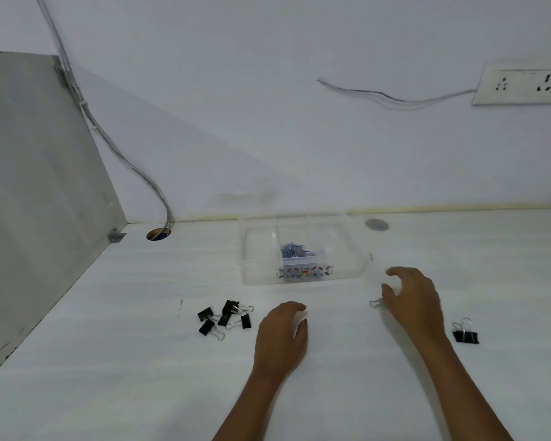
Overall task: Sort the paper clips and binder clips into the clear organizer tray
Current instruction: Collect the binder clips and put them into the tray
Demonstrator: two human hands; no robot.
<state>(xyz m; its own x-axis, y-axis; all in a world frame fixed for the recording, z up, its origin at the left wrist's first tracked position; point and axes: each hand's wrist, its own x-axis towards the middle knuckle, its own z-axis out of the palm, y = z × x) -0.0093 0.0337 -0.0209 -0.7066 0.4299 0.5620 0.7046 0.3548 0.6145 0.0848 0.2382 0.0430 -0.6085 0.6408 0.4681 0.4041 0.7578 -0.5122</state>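
The clear organizer tray (347,265) stands at the middle of the white table, against the wall. Its middle compartment holds a heap of blue paper clips (295,250). Several black binder clips (225,318) lie in a loose pile left of my left hand (282,335), which rests palm down with its fingers loosely bent and nothing in it. My right hand (415,300) hovers in front of the tray's right corner, fingers spread and curled. A silver clip handle (376,303) pokes out by its thumb; the rest of that clip is hidden. Two black binder clips (465,335) lie to its right.
A grey partition (35,186) walls off the left side of the table. A cable drops into a hole (158,234) at the back left corner. A round grey cap (376,224) sits behind the tray. A socket plate (522,85) is on the wall.
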